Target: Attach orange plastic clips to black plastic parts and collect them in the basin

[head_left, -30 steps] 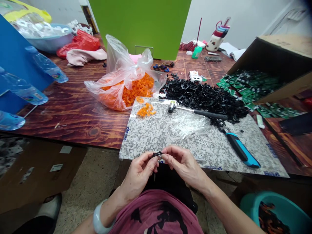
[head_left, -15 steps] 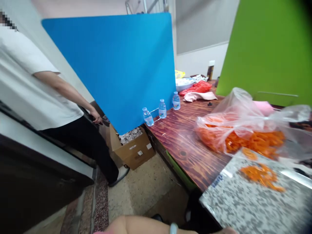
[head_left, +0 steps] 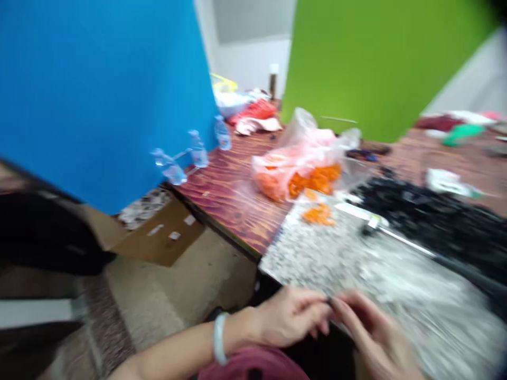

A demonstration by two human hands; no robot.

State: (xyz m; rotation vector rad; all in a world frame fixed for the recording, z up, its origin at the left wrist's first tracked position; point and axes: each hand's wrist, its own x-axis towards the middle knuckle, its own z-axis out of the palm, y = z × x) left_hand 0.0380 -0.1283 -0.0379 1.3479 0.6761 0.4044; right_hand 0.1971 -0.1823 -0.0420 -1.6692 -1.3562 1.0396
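My left hand [head_left: 295, 316], with a pale bangle [head_left: 220, 338] on its wrist, has its fingers closed in a pinch. Facing it, my right hand [head_left: 370, 330] pinches too, and the fingertips of both hands meet. Something small and dark shows between them, too blurred to name. Both hands are over the near edge of a speckled grey stone slab [head_left: 301, 253]. Several orange pieces [head_left: 319, 214] lie on the slab's far part. To the right is what looks like a hammer [head_left: 407, 243], with a metal head and black handle.
A clear bag [head_left: 273, 177] of orange pieces sits on the wooden table [head_left: 233, 200]. A heap of black pieces [head_left: 435, 221] and clear plastic [head_left: 428, 295] lie right. Three water bottles [head_left: 199, 150] stand by the blue panel [head_left: 99, 95]. A green panel [head_left: 356, 68] rises behind; a cardboard box [head_left: 166, 240] is on the floor.
The view has swung right and down. Both hands are now in sight with fingertips together; before, only part of a braceleted arm showed. The person in white has mostly left the view.
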